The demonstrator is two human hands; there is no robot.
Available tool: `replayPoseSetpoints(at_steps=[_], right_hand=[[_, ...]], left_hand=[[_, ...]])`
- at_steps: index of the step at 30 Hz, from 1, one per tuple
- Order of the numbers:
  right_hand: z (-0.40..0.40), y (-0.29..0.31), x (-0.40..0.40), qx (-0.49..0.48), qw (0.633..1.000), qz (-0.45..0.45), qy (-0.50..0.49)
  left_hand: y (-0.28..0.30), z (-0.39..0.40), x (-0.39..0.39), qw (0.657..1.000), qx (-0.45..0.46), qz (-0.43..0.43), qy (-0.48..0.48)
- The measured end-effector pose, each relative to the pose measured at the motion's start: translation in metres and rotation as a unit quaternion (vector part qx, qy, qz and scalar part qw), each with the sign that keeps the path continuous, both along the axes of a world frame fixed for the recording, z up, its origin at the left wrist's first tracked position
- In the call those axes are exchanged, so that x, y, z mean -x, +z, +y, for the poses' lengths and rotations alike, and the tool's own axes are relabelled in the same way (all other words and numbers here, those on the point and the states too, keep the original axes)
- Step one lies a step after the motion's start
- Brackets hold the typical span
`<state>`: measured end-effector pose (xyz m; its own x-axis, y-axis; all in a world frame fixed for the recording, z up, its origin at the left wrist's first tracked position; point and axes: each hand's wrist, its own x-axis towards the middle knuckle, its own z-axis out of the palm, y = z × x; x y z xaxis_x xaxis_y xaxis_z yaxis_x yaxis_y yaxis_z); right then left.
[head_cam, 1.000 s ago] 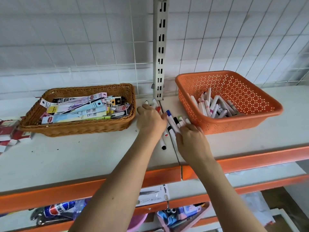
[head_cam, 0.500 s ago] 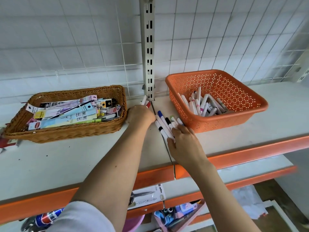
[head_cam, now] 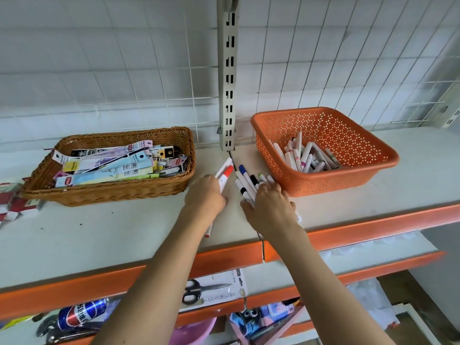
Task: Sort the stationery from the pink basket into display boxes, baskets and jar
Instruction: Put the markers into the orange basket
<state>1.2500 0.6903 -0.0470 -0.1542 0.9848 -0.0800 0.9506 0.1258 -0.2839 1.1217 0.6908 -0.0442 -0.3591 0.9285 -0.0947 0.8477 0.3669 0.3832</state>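
Markers (head_cam: 245,181) lying in a row on the white shelf (head_cam: 124,225), caps blue, black, green and white, pointing away toward the grid wall (head_cam: 323,58). Right hand (head_cam: 270,207) flat over the near ends of the row, fingers fairly straight and spread, pressing down rather than wrapped round any one. Left hand (head_cam: 206,197) just left of that, across a narrow gap at the shelf seam, curled round a couple of red-capped markers (head_cam: 224,176); caps sticking out beyond the knuckles, one red tip (head_cam: 207,232) showing below the wrist.

Right of the right hand, touching or nearly touching the fingertips, an orange basket (head_cam: 361,180) with perforated walls, a heap of white markers (head_cam: 303,155) with pink and dark caps in its left half. Left of the left hand, near but apart, a wicker basket (head_cam: 112,192) filled with flat packaged pens (head_cam: 112,163) laid lengthwise. Straight beyond the two hands, a slotted upright (head_cam: 228,78) rising from the back of the shelf. Far left at the shelf edge, red and white packs (head_cam: 10,207), partly cut off.

Below both forearms, an orange shelf lip (head_cam: 373,227), then a lower shelf: carded scissors (head_cam: 206,290) under the left forearm, a blue can (head_cam: 79,316) further left, a pink basket (head_cam: 191,332) rim beneath, mostly hidden.
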Motion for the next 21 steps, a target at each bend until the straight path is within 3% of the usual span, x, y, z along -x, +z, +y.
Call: replayPoseSetpoints(at_steps=[7,21], right_hand=[[0.004,0.003,0.02,0.003,0.996,-0.081,-0.037],[0.029,0.018,0.036,0.113,0.989,-0.053,-0.078]], left_hand=[[0.001,-0.035,0.018,0.999,-0.044,0.007,0.012],[0.004,-0.051,0.027,0.992,-0.121,-0.024,-0.04]])
